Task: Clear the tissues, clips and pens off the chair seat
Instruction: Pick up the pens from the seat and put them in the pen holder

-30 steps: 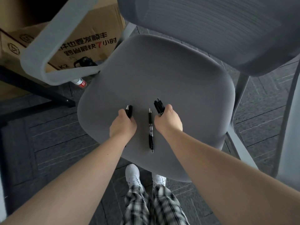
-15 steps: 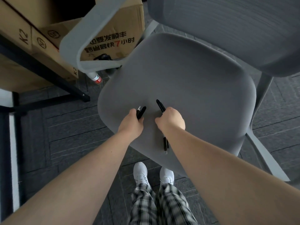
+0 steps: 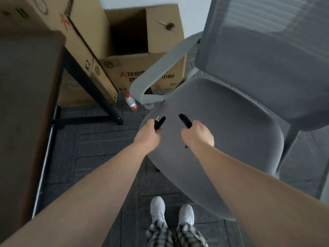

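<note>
The grey chair seat [image 3: 231, 132] fills the right of the view, with nothing loose lying on its visible surface. My left hand [image 3: 148, 135] is closed around black pens [image 3: 160, 122] whose ends stick out above the fist, over the seat's left front edge. My right hand [image 3: 197, 134] grips more black pens [image 3: 185, 120], their tips pointing up and left; a small dark end shows below that fist. Both hands hover just above the seat.
An open cardboard box [image 3: 160, 32] stands behind the chair's grey armrest [image 3: 160, 68]. A plastic bottle [image 3: 130, 102] lies on the dark carpet. A dark desk top [image 3: 26, 104] with a black metal leg [image 3: 92, 91] occupies the left. My white shoes [image 3: 170, 213] are below.
The view has swung left and up, revealing the open box and desk. The single pen lying on the seat is gone from it; both hands now hold pens and have shifted left.
</note>
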`<state>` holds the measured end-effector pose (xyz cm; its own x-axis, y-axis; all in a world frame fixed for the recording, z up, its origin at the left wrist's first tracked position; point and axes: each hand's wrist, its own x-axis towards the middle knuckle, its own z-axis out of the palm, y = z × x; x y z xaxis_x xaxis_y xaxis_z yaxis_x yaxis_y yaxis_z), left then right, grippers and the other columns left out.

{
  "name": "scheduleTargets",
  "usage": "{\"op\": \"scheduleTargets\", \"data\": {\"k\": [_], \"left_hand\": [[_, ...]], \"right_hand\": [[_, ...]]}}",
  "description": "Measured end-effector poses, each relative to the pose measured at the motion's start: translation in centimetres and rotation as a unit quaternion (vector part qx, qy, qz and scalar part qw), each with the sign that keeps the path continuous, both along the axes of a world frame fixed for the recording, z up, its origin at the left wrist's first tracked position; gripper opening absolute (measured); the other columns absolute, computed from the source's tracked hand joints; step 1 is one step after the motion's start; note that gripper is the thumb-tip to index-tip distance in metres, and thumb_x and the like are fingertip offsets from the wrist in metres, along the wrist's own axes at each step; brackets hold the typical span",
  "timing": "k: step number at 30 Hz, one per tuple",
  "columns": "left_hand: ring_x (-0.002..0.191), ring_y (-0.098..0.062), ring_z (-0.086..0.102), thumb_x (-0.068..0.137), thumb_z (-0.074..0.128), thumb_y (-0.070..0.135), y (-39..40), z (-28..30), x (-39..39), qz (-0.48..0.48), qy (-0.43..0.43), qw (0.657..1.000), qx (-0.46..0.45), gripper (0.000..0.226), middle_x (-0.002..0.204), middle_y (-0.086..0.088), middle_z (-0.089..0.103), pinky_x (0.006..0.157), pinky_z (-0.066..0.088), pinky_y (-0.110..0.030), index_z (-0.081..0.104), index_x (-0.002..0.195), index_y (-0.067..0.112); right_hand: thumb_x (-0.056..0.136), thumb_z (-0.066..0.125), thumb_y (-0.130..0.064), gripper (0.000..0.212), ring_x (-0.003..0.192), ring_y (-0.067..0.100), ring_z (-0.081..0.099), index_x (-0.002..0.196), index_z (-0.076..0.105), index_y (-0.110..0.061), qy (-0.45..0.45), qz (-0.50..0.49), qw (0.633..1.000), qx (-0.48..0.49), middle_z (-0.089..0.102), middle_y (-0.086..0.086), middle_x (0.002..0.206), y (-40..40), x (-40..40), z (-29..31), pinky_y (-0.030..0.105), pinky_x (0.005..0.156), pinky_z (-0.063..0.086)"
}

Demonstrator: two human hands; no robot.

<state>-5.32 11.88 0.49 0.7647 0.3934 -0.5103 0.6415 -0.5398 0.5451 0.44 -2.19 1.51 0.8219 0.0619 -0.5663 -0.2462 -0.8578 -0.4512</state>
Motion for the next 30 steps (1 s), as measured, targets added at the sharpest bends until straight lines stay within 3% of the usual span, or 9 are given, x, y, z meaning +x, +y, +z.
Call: {"op": "scheduleTargets", "data": {"k": [3, 7, 12, 16, 22, 30], "left_hand": [[0.076, -0.027, 0.05, 0.097, 0.045, 0.026, 1.9, 4.2, -0.5, 0.032, -0.047, 0.998, -0.019, 0.019, 0.079, -0.007, 0.049, 0.068, 0.037, -0.035, 0.041, 0.093, 0.008], [0.065, -0.023, 0.044, 0.1, 0.041, 0.024, 4.6, 9.2, -1.5, 0.08, -0.1, 0.992, -0.014, 0.019, 0.067, -0.002, 0.042, 0.058, 0.033, -0.032, 0.04, 0.09, 0.008], [0.065, -0.018, 0.049, 0.099, 0.042, 0.024, 9.7, 15.3, -5.7, 0.13, -0.136, 0.982, -0.008, 0.01, 0.073, -0.002, 0.049, 0.059, 0.04, -0.032, 0.042, 0.095, 0.015], [0.066, -0.019, 0.048, 0.099, 0.041, 0.026, 14.9, 20.6, -11.3, 0.181, -0.149, 0.971, 0.04, 0.015, 0.075, -0.002, 0.049, 0.06, 0.04, -0.032, 0.038, 0.091, 0.013], [0.067, -0.029, 0.045, 0.098, 0.042, 0.025, 22.2, 26.0, -22.8, 0.295, -0.176, 0.934, 0.096, 0.022, 0.073, -0.009, 0.048, 0.063, 0.037, -0.037, 0.031, 0.083, 0.014], [0.058, -0.017, 0.042, 0.099, 0.04, 0.028, 27.0, 28.1, -39.1, 0.453, -0.221, 0.856, 0.116, 0.019, 0.072, -0.006, 0.046, 0.051, 0.034, -0.03, 0.042, 0.098, 0.01]], "right_hand": [[0.089, 0.043, -0.023, 0.01, 0.065, 0.023, 0.057, 0.094, 0.047, -0.015, -0.038, 0.032, 0.997, 0.061, 0.057, 0.003, 0.075, 2.6, 0.6, 4.6, 0.028, 0.051, 0.04], [0.088, 0.048, -0.015, 0.007, 0.055, 0.016, 0.043, 0.083, 0.042, -0.017, -0.104, 0.058, 0.985, 0.122, 0.047, 0.0, 0.067, 6.3, 0.5, 9.9, 0.026, 0.047, 0.031], [0.086, 0.049, -0.009, 0.007, 0.059, 0.016, 0.046, 0.089, 0.045, -0.014, -0.158, 0.075, 0.966, 0.189, 0.046, -0.002, 0.067, 12.1, -2.0, 15.7, 0.025, 0.047, 0.033], [0.086, 0.049, -0.009, 0.009, 0.061, 0.021, 0.055, 0.095, 0.048, -0.014, -0.185, 0.111, 0.949, 0.228, 0.054, 0.003, 0.073, 17.3, -5.7, 19.6, 0.028, 0.051, 0.045], [0.087, 0.053, -0.02, 0.008, 0.07, 0.028, 0.057, 0.089, 0.049, -0.013, -0.238, 0.202, 0.919, 0.242, 0.056, 0.005, 0.076, 26.3, -13.8, 24.7, 0.034, 0.06, 0.046], [0.086, 0.055, -0.024, 0.012, 0.071, 0.026, 0.054, 0.083, 0.046, -0.016, -0.18, 0.345, 0.877, 0.282, 0.055, 0.003, 0.08, 36.0, -29.5, 27.7, 0.029, 0.06, 0.039]]}}
